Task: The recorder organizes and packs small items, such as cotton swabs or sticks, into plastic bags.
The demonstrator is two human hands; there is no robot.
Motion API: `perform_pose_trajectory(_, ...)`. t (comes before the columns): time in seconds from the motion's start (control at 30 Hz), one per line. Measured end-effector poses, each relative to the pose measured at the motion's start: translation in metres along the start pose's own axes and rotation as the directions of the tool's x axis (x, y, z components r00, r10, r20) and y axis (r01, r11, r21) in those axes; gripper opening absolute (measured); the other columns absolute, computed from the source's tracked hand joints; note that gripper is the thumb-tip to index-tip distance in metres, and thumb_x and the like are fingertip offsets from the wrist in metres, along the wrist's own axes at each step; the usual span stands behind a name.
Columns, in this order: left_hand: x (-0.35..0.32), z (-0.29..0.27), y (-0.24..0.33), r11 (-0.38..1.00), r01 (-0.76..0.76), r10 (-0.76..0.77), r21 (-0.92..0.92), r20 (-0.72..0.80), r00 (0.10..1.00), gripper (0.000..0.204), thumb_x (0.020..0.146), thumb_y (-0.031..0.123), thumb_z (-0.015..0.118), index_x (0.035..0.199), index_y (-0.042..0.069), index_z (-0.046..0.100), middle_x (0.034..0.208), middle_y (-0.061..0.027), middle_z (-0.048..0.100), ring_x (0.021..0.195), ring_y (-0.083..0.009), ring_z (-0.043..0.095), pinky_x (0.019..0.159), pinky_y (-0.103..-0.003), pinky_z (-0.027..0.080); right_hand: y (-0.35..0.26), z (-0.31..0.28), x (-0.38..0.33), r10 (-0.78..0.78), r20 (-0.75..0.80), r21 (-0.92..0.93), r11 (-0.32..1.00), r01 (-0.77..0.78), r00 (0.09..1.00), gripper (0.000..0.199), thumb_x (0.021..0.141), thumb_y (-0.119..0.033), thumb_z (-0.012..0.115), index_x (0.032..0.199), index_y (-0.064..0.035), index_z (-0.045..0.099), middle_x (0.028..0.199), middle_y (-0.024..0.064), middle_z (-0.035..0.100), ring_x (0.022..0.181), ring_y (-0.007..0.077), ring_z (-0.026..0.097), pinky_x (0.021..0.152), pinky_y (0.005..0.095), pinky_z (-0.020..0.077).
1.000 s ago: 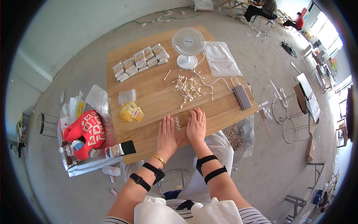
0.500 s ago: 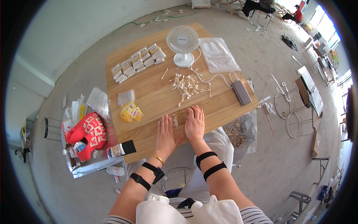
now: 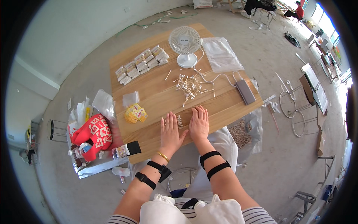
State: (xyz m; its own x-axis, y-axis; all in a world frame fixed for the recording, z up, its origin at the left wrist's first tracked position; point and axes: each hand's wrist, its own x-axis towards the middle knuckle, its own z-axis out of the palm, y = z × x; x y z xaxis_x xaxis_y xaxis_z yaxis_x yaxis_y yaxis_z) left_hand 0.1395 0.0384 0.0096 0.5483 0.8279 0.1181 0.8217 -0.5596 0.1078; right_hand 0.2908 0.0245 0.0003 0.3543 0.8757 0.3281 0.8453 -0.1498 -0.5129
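Note:
My left hand [image 3: 171, 132] rests flat near the table's front edge, fingers stretched forward. My right hand [image 3: 199, 125] lies to its right, also flat with extended fingers. Between them sits a small row of cotton swabs [image 3: 179, 121], close beside the left fingers; whether the fingers touch it I cannot tell. Beyond the hands, a loose pile of cotton swabs [image 3: 191, 88] spreads over the wooden table [image 3: 156, 89]. To the left are yellow printed cards [image 3: 136, 113] and small clear bags [image 3: 131, 98]. Filled swab packs [image 3: 141, 62] stand in rows at the far left.
A white fan [image 3: 185, 41] stands at the back, cabled to a grey power bank [image 3: 245, 92] at the right edge. Clear plastic bags [image 3: 222, 54] lie back right. A red bag [image 3: 95, 134] sits beside the table's left side; a lined bin [image 3: 240, 134] stands at its right.
My left hand's thumb has spread outward, and the small row of swabs between the hands shows more clearly. The whole view has shifted slightly; the other table items look unchanged.

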Motion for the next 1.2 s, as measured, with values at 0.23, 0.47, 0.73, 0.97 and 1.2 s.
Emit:
perform_pose_trajectory(0.23,-0.039,0.004,0.009,0.994,-0.039,0.046,-0.099,0.072,0.996,0.097,0.095,0.058,0.051,0.154,-0.011,0.017,0.162,-0.0283,0.016,0.152,-0.04,0.014,0.124,-0.052,0.011,0.003,0.001,0.001,-0.003,0.0,-0.017,1.0,0.003,1.0,0.044,0.087,-0.008,0.058,0.13,-0.0039,0.053,0.134,0.0124,0.05,0.137,0.0296,0.04,0.122,0.0462,0.0268)
perform_pose_trajectory(0.47,-0.017,0.006,0.001,0.999,-0.023,0.023,-0.026,0.031,0.999,0.097,0.096,0.06,0.048,0.153,-0.013,0.018,0.162,-0.0294,0.017,0.153,-0.0405,0.012,0.123,-0.053,0.011,-0.001,0.0,0.003,-0.006,0.002,-0.001,1.0,0.006,1.0,0.044,0.087,-0.009,0.058,0.13,-0.0037,0.053,0.134,0.0122,0.05,0.137,0.0297,0.04,0.122,0.046,0.0268)
perform_pose_trajectory(0.73,0.0,0.012,-0.005,0.999,0.012,-0.011,0.045,-0.016,1.0,0.097,0.096,0.064,0.042,0.153,-0.011,0.021,0.161,-0.028,0.021,0.153,-0.0375,0.014,0.124,-0.052,0.01,0.001,0.002,0.002,0.0,-0.001,-0.019,1.0,0.0,1.0,0.043,0.087,-0.009,0.058,0.13,-0.0048,0.053,0.134,0.0119,0.05,0.137,0.0297,0.04,0.122,0.0459,0.0267)
perform_pose_trajectory(0.97,0.004,0.005,-0.001,0.997,0.064,-0.064,-0.036,-0.005,0.998,0.094,0.097,0.061,0.044,0.153,-0.01,0.021,0.161,-0.0263,0.022,0.153,-0.036,0.017,0.124,-0.054,0.009,0.001,0.003,0.001,0.005,0.008,-0.035,0.999,-0.005,1.0,0.043,0.087,-0.01,0.058,0.13,-0.0044,0.053,0.135,0.0123,0.05,0.138,0.0295,0.04,0.122,0.0456,0.0262)
perform_pose_trajectory(1.2,-0.015,-0.001,-0.004,0.994,0.022,-0.021,-0.106,0.01,1.0,0.088,0.099,0.058,0.044,0.155,-0.006,0.022,0.161,-0.0223,0.026,0.15,-0.0367,0.023,0.123,-0.056,0.01,0.0,-0.001,0.003,-0.009,0.019,-0.03,1.0,0.009,1.0,0.04,0.09,-0.01,0.056,0.129,-0.0036,0.053,0.135,0.0127,0.049,0.137,0.0299,0.04,0.122,0.0462,0.0262)
